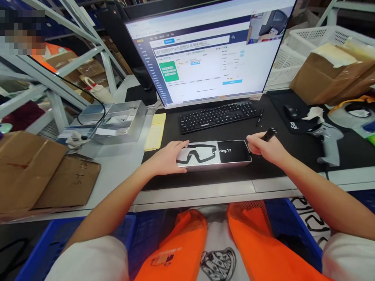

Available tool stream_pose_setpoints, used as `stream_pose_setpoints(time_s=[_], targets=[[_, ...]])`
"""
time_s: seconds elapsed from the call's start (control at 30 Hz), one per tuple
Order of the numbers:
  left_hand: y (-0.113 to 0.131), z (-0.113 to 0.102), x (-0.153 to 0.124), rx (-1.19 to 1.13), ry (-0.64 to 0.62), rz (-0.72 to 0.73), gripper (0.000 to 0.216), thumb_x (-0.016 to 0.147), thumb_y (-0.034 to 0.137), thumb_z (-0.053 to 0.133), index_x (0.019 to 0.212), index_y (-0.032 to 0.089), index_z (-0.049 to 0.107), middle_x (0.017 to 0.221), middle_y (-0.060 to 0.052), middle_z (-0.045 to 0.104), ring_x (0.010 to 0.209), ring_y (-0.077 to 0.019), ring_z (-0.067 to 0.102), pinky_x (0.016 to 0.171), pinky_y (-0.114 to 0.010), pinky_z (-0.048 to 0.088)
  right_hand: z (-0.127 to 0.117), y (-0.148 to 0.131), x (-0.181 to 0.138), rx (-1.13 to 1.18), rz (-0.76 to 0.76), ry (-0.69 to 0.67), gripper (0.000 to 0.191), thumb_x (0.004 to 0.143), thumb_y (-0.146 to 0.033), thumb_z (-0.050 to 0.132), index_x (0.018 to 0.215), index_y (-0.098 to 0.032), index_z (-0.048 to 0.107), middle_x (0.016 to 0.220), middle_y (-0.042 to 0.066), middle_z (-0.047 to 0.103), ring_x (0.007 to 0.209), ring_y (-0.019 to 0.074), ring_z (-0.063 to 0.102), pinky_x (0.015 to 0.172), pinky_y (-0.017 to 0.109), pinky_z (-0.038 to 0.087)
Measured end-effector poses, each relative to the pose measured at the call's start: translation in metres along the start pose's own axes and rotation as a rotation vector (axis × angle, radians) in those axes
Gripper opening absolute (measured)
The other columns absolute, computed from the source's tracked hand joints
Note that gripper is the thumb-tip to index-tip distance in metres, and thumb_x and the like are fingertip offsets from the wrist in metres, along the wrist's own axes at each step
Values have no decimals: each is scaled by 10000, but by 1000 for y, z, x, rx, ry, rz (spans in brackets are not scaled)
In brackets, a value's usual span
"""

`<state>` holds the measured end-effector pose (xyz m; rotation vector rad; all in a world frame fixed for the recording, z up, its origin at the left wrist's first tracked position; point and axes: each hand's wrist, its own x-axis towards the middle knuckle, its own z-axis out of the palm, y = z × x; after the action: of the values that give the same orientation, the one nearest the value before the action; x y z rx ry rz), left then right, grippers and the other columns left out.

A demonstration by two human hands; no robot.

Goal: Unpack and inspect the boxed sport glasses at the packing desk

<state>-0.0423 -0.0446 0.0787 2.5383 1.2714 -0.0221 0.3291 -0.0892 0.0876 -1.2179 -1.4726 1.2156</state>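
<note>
Metal shelving flanks my desk, whose black mat seems laid as a working patch. At its back stands the monitor, probably turned to me for reading with both hands busy. Cardboard cartons crowd the left edge. Behind my work, the keyboard limits room on the far side; the grey scanner rests near my right forearm. Straight before me, flat on the mat, lies the slim box. My left hand spans its left end, thumb near, fingers over the far edge, likely to steady it. My right hand curls tightly round a black pen-like tool beside the other end; its tip I cannot make out.
</note>
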Motion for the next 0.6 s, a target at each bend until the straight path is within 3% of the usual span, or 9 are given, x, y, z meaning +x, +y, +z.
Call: stream_pose_setpoints(time_s=[0.17,0.27,0.37,0.43,0.5,0.6], targets=[[-27,8,-22,-106,45,20,1013,719,546,805,1574,216,375,1652,-144,269,1540,-343,285,1283,-488,277,-7,8,9,176,-49,-14,608,928,-503,661,507,-210,333,460,-31,279,435,96,306,473,302,226],[-46,16,-31,-238,54,7,1070,719,585,806,1602,228,317,1700,-140,174,1578,-346,214,1294,-504,235,-27,11,9,236,-173,145,513,922,-464,669,577,-212,385,497,-44,283,460,102,313,495,299,288],[-61,25,-38,-347,44,-47,1130,731,585,797,1632,209,229,1689,-149,243,1560,-333,281,1292,-497,235,-41,19,5,-166,-179,274,308,844,-518,736,825,-221,653,671,5,549,601,147,500,596,325,431],[-64,31,-41,-406,94,-69,1161,720,581,808,1639,205,206,1684,-150,266,1545,-331,318,1287,-490,248,-36,26,2,-550,-142,127,567,756,-584,790,1193,-233,709,1049,82,705,864,238,651,762,391,528],[-61,35,-41,-478,185,-67,1203,689,584,835,1640,209,200,1669,-159,297,1524,-343,356,1276,-505,271,-24,33,0,-845,-127,-65,880,697,-641,807,1452,-249,581,1412,120,604,1129,348,650,928,473,541],[-58,34,-44,-598,331,5,1209,661,586,863,1627,226,231,1632,-172,358,1477,-359,428,1253,-526,314,-12,39,1,-1107,-107,-172,1060,677,-681,793,1570,-232,440,1564,144,463,1221,412,620,958,513,555]])
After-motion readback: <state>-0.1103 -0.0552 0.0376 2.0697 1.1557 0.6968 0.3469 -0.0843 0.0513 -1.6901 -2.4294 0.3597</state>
